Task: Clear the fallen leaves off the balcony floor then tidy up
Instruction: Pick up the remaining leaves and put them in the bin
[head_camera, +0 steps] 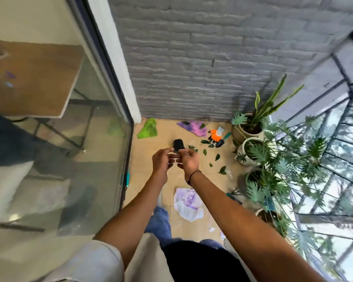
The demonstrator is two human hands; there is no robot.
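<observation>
Head view, person standing on balcony floor [149, 174], both arms stretched forward and down. Left hand [161, 162] and right hand [189, 162] meet close together in front of the body, fingers curled inward toward each other; something small may be pinched between them, but blur hides it, so I cannot tell whether either hand grips anything. Fallen leaves [211, 152] lie on the tan tiles ahead and to the right of the hands, scattered in a loose band whose long axis runs from just beside the black pot [178, 145] out toward the potted plants [259, 151] and back to a last leaf near the lowest planter. Judgement: the right hand is the nearer one to the band; the left is nearer the black pot, which lies on its side just beyond the fingertips. A few leaves also sit on the purple cloth [192, 127] against the brick wall [202, 68]. Other clutter: green cloth [148, 129] by the door frame, orange glove [215, 135] and trowel [223, 139] touching or nearly so, plastic bag [189, 203] on the floor below the right forearm. Room for moving: glass door [59, 139] bounds the left, wall the far end, planters and railing [334, 139] the right; bare tile runs between hands and bag. Clearing looks not yet begun.
</observation>
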